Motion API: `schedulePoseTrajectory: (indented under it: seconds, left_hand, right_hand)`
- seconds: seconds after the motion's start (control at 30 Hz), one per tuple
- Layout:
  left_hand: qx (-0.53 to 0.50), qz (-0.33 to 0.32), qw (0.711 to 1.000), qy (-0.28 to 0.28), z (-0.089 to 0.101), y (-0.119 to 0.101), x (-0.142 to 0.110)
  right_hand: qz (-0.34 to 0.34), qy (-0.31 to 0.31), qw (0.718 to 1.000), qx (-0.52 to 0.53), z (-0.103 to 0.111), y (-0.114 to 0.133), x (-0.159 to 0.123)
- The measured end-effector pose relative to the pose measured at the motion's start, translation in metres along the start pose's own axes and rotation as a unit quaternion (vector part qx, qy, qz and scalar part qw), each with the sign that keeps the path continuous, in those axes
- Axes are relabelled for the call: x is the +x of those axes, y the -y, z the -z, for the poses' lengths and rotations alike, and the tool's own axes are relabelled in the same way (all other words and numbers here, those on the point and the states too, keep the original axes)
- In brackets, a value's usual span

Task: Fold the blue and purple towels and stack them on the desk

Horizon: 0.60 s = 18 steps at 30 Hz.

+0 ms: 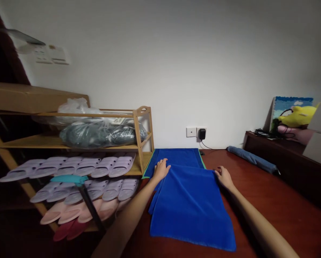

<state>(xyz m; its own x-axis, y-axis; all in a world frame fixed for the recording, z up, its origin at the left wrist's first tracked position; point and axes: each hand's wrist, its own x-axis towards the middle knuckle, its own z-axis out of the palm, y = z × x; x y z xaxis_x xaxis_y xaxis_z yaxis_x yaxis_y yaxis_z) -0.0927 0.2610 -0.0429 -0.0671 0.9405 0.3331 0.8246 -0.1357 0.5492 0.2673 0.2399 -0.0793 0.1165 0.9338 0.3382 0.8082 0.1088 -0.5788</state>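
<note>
A blue towel point(192, 204) lies in front of me, folded, with its near edge towards me and loose layers showing along its left side. My left hand point(162, 170) is at its far left corner, thumb and fingers closed on the cloth. At the far right corner, my right hand point(224, 178) pinches the towel's edge between thumb and fingers. Under and beyond the far edge, a second blue cloth with green trim point(179, 154) lies flat against the wall side. The fingertips of both hands are partly hidden by the fabric.
The reddish-brown tabletop point(270, 204) carries a rolled blue umbrella-like bundle point(253, 160) at the back right. A wooden rack point(139, 143) at left holds slippers point(123, 165) and a plastic-wrapped bundle point(101, 133). A black plug point(201, 134) sits in the wall socket.
</note>
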Motion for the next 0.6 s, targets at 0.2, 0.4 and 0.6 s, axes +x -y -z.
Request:
schedulePoseTrajectory:
  seconds: [0.2, 0.4, 0.6]
  left_hand:
    - [0.028, -0.02, 0.995, 0.092, 0.041, 0.025, -0.069]
    - [-0.066, 0.01, 0.991, 0.113, 0.065, 0.025, -0.153]
    - [-0.095, 0.004, 0.989, 0.109, 0.075, -0.002, -0.18]
  right_hand:
    - [0.122, 0.154, 0.98, 0.031, 0.047, 0.006, -0.103]
    - [0.118, 0.065, 0.99, -0.031, 0.065, 0.008, -0.204]
    - [0.221, 0.047, 0.968, -0.108, 0.067, 0.015, -0.218]
